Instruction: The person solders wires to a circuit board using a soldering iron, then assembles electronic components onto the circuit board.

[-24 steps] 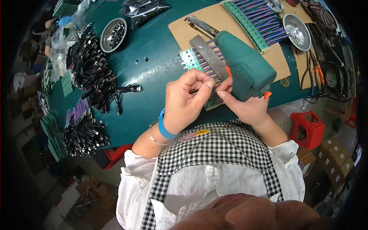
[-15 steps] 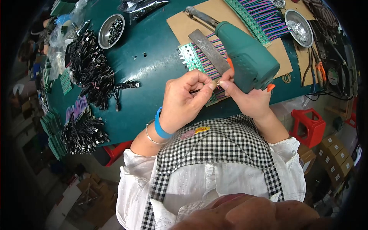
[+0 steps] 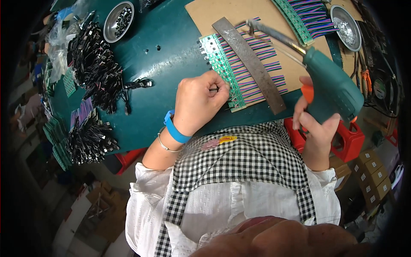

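My right hand [image 3: 316, 130] is wrapped round the handle of a green soldering gun [image 3: 333, 85] with an orange trigger. Its metal tip [image 3: 278, 33] points up and left, over the far part of the wires. My left hand [image 3: 198, 102] is closed at the near end of a green circuit board [image 3: 221, 68], pinching a thin black wire [image 3: 213, 89] mostly hidden by the fingers. Rows of coloured wires [image 3: 254, 79] run right from the board. Across them lies a flat metal bar [image 3: 248, 64]. Board and wires rest on a brown sheet [image 3: 295, 77].
Bundled black cables [image 3: 96, 64] lie at left, with a metal bowl [image 3: 107, 32] of small black parts beyond. More wired boards [image 3: 293, 21] and a metal bowl [image 3: 349, 40] with silvery bits are at far right. A red stool [image 3: 349, 141] stands by the table.
My right hand has drawn away from my left, moving right and down with the soldering gun, uncovering wires and bar. My left hand has shifted slightly left, to the board's near end.
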`<state>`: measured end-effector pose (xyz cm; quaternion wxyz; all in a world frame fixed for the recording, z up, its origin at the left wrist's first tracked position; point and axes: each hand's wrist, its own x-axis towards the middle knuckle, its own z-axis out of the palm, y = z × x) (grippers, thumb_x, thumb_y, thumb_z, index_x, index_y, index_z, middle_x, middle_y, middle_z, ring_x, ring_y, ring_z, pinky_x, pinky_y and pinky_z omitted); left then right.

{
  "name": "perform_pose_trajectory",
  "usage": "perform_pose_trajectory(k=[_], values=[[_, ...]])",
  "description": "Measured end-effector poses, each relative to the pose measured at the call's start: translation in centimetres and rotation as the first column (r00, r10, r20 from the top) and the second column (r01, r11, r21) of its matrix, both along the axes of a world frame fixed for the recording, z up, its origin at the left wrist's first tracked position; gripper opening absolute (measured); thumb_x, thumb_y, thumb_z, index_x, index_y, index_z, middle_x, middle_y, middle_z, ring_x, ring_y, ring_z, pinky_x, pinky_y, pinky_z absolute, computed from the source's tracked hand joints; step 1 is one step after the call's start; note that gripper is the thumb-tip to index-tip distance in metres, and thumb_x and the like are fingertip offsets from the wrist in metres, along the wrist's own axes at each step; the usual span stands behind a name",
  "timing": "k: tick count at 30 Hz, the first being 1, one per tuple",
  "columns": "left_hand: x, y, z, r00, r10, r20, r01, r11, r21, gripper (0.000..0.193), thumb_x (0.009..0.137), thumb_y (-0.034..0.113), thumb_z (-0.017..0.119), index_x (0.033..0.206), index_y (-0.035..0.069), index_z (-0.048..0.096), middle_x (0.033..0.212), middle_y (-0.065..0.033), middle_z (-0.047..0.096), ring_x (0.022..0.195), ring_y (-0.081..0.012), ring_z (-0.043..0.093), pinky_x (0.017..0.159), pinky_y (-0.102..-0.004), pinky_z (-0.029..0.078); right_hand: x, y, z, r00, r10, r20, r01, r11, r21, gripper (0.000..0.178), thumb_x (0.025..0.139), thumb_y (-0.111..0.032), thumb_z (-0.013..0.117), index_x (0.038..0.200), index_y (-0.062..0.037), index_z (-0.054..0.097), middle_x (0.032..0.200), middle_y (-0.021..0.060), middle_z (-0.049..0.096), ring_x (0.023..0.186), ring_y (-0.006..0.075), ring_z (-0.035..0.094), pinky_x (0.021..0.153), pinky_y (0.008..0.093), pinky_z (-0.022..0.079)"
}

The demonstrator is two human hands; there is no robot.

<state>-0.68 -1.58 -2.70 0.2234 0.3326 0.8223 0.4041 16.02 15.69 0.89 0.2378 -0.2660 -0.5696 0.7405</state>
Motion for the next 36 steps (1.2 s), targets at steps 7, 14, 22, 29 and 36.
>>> perform_pose_trajectory(k=[7, 14, 22, 29, 36], values=[[0.7, 0.1, -0.6, 0.998, 0.033, -0.050, -0.035, 0.999, -0.028, 0.015, 0.071, 0.008, 0.069, 0.064, 0.005, 0.057, 0.048, -0.0057, 0.054, 0.040, -0.0170, 0.054, 0.041, -0.0282, 0.039, 5.5, 1.2, -1.3, 0.976, 0.219, 0.008, -0.217, 0.968, -0.124, 0.061, 0.072, -0.004, 0.071, 0.123, 0.0107, 0.040, 0.114, 0.0254, 0.054, 0.057, 0.0145, 0.055, 0.048, 0.0233, 0.047], [0.7, 0.2, -0.9, 0.997, 0.067, -0.028, -0.067, 0.998, -0.001, 0.015, 0.069, 0.006, 0.069, 0.062, 0.004, 0.056, 0.049, -0.0055, 0.055, 0.040, -0.0146, 0.054, 0.042, -0.0259, 0.041, 6.5, 1.1, -1.6, 0.939, 0.335, 0.073, -0.314, 0.926, -0.210, 0.050, 0.074, -0.002, 0.070, 0.116, 0.0096, 0.045, 0.100, 0.0174, 0.055, 0.059, 0.0131, 0.056, 0.047, 0.0221, 0.047], [0.8, 0.3, -1.0, 0.998, 0.056, -0.030, -0.056, 0.998, 0.004, 0.014, 0.068, 0.005, 0.068, 0.061, 0.004, 0.055, 0.048, -0.0052, 0.055, 0.040, -0.0123, 0.055, 0.042, -0.0240, 0.041, 7.7, 1.5, -2.9, 0.924, 0.375, 0.071, -0.348, 0.905, -0.246, 0.048, 0.074, 0.002, 0.069, 0.115, 0.0071, 0.045, 0.096, 0.0143, 0.054, 0.060, 0.0141, 0.057, 0.047, 0.0221, 0.048], [0.7, 0.4, -0.8, 0.998, 0.051, -0.039, -0.050, 0.999, 0.004, 0.014, 0.067, 0.004, 0.067, 0.061, 0.004, 0.055, 0.048, -0.0056, 0.055, 0.041, -0.0130, 0.056, 0.042, -0.0242, 0.042, 7.5, 1.6, -2.8, 0.952, 0.304, 0.019, -0.292, 0.927, -0.235, 0.053, 0.074, -0.001, 0.068, 0.119, 0.0107, 0.041, 0.103, 0.0199, 0.053, 0.056, 0.0148, 0.056, 0.045, 0.0227, 0.047], [0.7, 0.2, -0.6, 0.997, 0.048, -0.058, -0.049, 0.999, -0.020, 0.013, 0.067, 0.005, 0.068, 0.061, 0.003, 0.056, 0.049, -0.0059, 0.056, 0.042, -0.0147, 0.057, 0.043, -0.0252, 0.043, 7.1, 2.2, -2.7, 0.953, 0.302, 0.004, -0.290, 0.921, -0.261, 0.061, 0.075, -0.006, 0.068, 0.122, 0.0152, 0.036, 0.111, 0.0251, 0.052, 0.049, 0.0150, 0.054, 0.043, 0.0234, 0.046]])
